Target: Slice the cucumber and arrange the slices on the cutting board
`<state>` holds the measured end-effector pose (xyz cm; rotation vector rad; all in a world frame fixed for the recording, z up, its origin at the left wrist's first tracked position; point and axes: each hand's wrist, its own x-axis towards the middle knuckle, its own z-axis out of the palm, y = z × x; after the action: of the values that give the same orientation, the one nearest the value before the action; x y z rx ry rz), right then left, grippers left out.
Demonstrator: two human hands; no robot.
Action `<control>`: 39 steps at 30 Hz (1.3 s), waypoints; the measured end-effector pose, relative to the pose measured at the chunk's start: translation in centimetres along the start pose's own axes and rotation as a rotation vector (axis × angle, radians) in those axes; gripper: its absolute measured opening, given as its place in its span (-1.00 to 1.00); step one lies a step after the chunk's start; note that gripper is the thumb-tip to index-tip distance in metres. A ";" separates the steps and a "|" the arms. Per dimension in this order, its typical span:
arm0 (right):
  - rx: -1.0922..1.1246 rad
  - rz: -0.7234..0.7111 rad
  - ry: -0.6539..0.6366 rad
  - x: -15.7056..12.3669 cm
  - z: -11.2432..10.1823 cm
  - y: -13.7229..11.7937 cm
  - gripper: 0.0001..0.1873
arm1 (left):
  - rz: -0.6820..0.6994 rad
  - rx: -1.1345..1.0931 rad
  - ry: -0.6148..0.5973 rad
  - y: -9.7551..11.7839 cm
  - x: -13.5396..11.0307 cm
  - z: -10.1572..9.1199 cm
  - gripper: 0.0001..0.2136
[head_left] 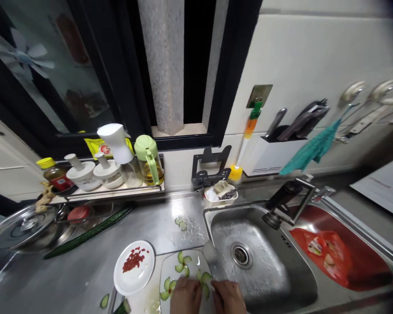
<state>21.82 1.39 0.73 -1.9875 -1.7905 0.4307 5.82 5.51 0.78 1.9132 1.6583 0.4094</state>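
Note:
A squarish white plate (199,260) lies at the bottom centre with cucumber slices (182,261) set out on it in small flower-like groups. Over its near part is my left hand (186,296), its fingers curled together; whatever they hold is hidden. My right hand (228,297) is closed at the plate's right edge, fingertips beside a cucumber group (204,279); I cannot make out anything in them. To the left stands a round white plate (121,279) bearing red goji berries (133,260). A cut cucumber piece (122,307) lies near the bottom edge.
Right of the plate is a steel sink (258,244) with a black faucet (281,200); a red bag (330,255) lies in the second basin. A whole cucumber (88,231) lies on the left counter. Behind stand an oil jug (149,161) and seasoning jars (108,174). Knives (301,120) fill a wall holder.

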 end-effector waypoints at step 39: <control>-0.043 -0.059 -0.046 1.2 0.4 -1.4 -0.64 | -0.069 -0.054 -0.108 0.1 0.6 -0.3 -0.83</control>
<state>20.53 2.70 1.12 -1.9626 -1.8957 0.4259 5.83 6.12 0.98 1.8017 1.6218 0.3148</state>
